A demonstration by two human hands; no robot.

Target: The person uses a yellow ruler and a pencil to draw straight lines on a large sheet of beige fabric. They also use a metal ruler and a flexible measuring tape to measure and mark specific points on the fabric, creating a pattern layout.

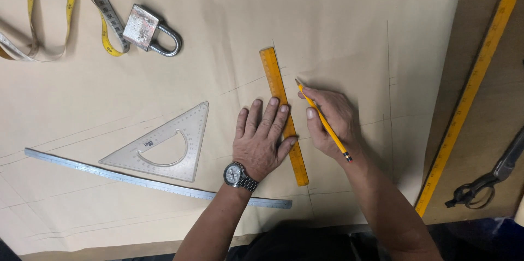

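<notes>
- Left hand (262,138): spread flat, fingers pressing down on orange ruler (283,114), grasping nothing; steel wristwatch (236,175) at the wrist.
- Right hand (332,124): pinched around yellow pencil (323,119), tip touching brown pattern paper (164,86) just right of the ruler's edge, ahead of the fingertips.
- Ruler: lies slanted between both hands, under the left fingers. Probably thin, light, stiff and apt to slide on smooth paper; best pinned with spread fingers along its middle.
- Pencil: light, rigid, point likely brittle; best gripped low, near the tip.
- Paper: thin, creases easily, lies flat on the desk (494,130).
- Left of the left hand: clear set square (164,149), long steel ruler (153,183). Farther off: padlock (147,31), yellow tape measure (71,4).
- Right of the right hand: long yellow rule (469,92), then dark shears (491,182).
</notes>
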